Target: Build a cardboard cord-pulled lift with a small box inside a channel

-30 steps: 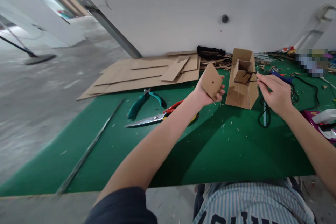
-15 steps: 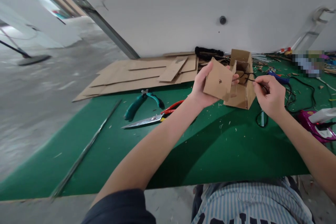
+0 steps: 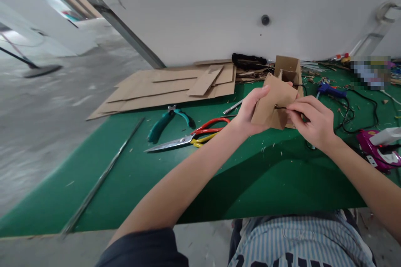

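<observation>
My left hand (image 3: 252, 110) is closed around a small cardboard piece (image 3: 272, 91), its flat face turned toward me and a small hole in it. In my right hand (image 3: 313, 119) the fingertips pinch a thin black cord (image 3: 281, 107), whose end is at the hole. Behind the piece stands an open cardboard box (image 3: 286, 64), partly hidden by my hands. Where the cord runs behind my right hand I cannot see fully.
On the green table (image 3: 175, 183) lie red-and-yellow-handled scissors (image 3: 188, 138), green pliers (image 3: 163, 126) and a thin strip bundle (image 3: 103, 177). Cardboard sheets (image 3: 140, 89) are at the back. Rightward are a blue glue gun (image 3: 330, 89) and a magenta power strip (image 3: 372, 144).
My right hand has moved left from beside the box to the front of the cardboard piece, bringing the cord to its hole. The cardboard piece has shifted slightly right and down.
</observation>
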Tool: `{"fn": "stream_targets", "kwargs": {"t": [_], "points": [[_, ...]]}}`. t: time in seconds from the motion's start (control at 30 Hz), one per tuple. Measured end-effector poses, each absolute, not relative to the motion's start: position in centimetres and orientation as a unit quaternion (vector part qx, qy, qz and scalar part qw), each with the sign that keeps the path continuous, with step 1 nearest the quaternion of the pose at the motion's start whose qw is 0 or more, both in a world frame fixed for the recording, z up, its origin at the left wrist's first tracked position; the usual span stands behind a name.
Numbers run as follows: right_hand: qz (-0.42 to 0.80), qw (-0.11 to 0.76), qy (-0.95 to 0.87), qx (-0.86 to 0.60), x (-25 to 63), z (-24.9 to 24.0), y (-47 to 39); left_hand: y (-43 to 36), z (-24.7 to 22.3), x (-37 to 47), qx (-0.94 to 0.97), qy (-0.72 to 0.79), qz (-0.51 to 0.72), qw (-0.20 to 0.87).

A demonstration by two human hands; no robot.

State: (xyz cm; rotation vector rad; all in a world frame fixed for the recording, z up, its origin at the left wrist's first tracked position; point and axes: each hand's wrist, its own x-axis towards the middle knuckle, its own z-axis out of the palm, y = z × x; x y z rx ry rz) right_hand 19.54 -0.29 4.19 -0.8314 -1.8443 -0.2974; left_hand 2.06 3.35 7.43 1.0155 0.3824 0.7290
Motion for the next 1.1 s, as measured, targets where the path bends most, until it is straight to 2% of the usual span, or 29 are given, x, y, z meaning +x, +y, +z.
{"fn": "stream_targets", "kwargs": {"t": [0.37,0.77,1.1], "points": [[-0.155,0.518,-0.768,-0.344,19.5,4.1,-0.3,4.0,6.6,1.8,0.531,0.215,0.353,0.739],[-0.145,0.504,-0.78,-0.342,19.5,4.0,-0.4,4.0,5.7,2.0,0.511,0.15,0.357,0.767],[-0.134,0.481,-0.792,-0.353,19.7,3.5,-0.4,5.0,4.7,2.0,0.506,0.168,0.393,0.749]]}}
